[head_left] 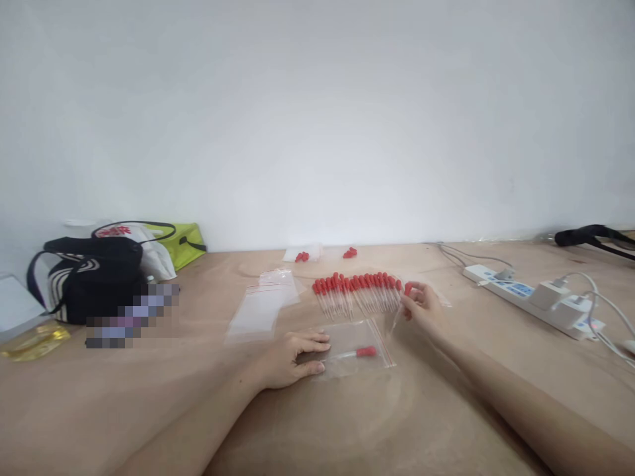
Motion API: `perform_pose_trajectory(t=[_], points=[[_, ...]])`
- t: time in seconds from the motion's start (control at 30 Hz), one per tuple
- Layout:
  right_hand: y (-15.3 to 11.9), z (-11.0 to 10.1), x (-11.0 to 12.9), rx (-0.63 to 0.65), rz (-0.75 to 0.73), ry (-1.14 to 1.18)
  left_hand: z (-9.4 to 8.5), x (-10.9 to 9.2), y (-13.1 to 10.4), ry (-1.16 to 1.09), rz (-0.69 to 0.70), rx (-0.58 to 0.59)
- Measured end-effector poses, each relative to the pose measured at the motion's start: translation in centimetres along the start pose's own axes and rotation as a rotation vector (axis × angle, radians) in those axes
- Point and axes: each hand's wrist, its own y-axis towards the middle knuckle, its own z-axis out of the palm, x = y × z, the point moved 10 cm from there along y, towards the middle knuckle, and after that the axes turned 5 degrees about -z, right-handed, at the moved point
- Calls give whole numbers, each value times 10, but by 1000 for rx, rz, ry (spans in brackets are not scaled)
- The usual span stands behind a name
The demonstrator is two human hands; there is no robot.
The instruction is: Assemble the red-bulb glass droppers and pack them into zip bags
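Observation:
My left hand (297, 357) lies with fingers spread on the left end of a clear zip bag (342, 334). Inside that bag is a dropper with a red bulb (366, 352), its opening edge with the red line facing right. Between the thumb and fingers of my right hand (421, 307) is another dropper (407, 289), red bulb up and clear tube slanting down. Just left of it, a row of red-bulbed droppers (370, 283) lies side by side. Flat zip bags (255, 309) overlap to the left of the row.
Small groups of red bulbs (302, 256) lie near the wall. A white power strip (526, 297) with plugs and cables is at the right. At the left stand a black bag (106, 281) and a green bag (186, 244).

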Motion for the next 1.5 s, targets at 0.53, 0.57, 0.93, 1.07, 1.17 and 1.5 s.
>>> perform_pose_trajectory(t=[0.53,0.57,0.93,1.07,1.17,1.5], points=[[-55,45,1,228,146,193,-4,-2,-3,4,-32,-27],[-56,48,1,271,127,165,-4,-1,-3,8,-37,-25],[-72,78,19,640,-80,30,-3,-2,-2,16,-35,-19],[-82,86,32,787,-95,64,-3,-3,-2,7,-24,-14],[-51,62,27,556,-120,-127,-1,-3,-2,11,-24,11],[53,5,-11,134,6,-856,10,-7,-3,62,27,93]])
